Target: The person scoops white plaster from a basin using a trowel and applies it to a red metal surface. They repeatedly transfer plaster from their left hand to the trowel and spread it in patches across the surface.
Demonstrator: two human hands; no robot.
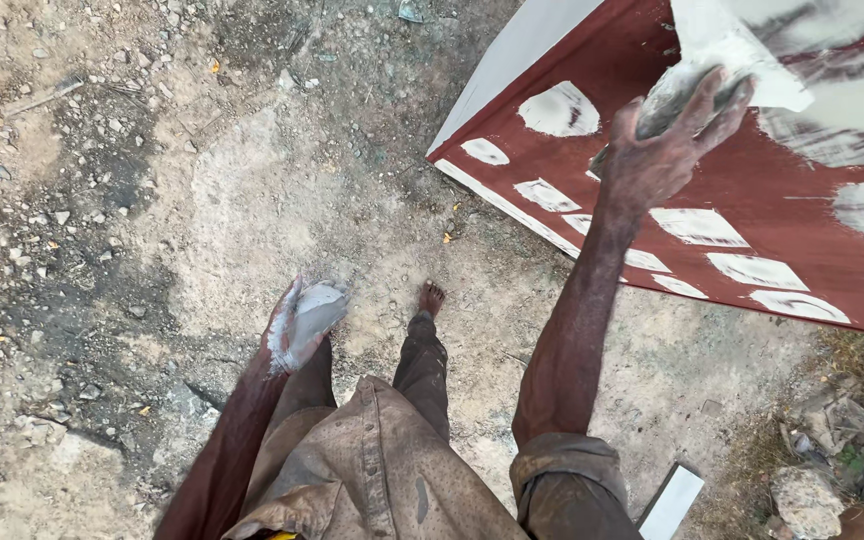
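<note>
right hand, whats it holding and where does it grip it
The right hand holds a flat putty blade by its lower end, against the red panel. The left hand carries grey putty.
</note>
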